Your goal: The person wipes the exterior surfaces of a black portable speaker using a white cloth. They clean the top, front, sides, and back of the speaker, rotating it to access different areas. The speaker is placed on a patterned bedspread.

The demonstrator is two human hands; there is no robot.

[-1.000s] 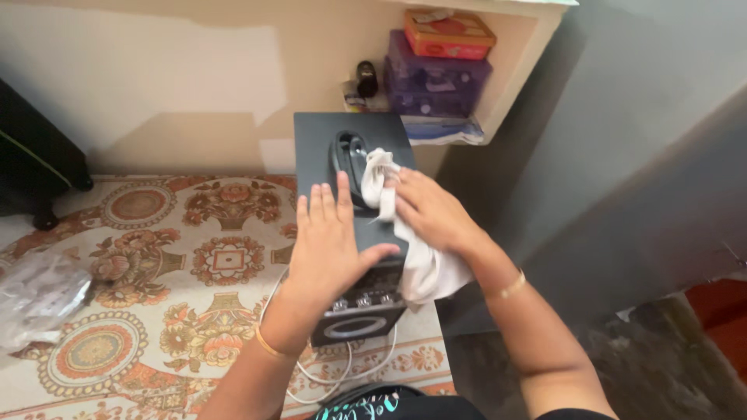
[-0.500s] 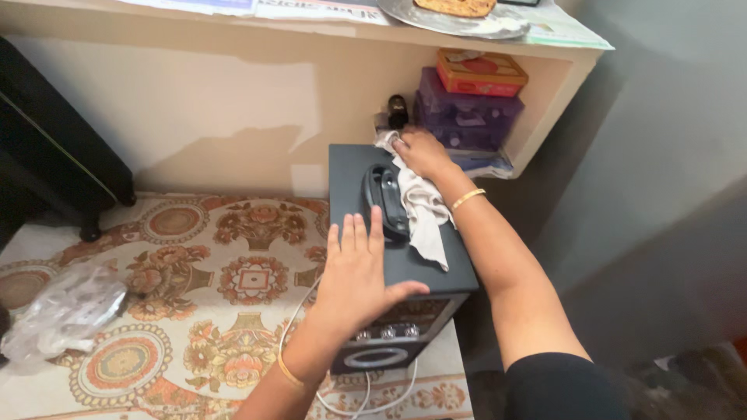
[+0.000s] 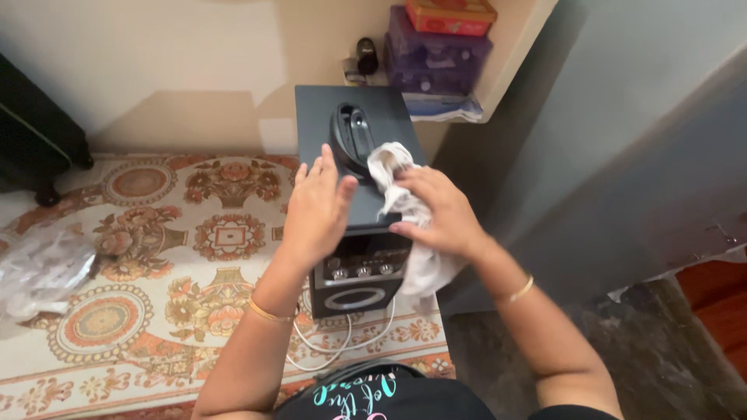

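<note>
Left hand (image 3: 317, 210) open, flat on top of black speaker (image 3: 359, 128). Right hand (image 3: 436, 211) pressing white cloth (image 3: 397, 183) against speaker beside its handle (image 3: 350, 138), fingers loosely curled.

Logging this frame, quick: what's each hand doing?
Left hand: open, flat on the speaker.
Right hand: closed on the cloth.

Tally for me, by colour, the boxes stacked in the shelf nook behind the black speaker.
Orange-red box: 1
Purple boxes: 2, as far as the stack shows
Total: 3

They sit behind the black speaker, which the left hand steadies while the right hand presses a white cloth onto it.
</note>
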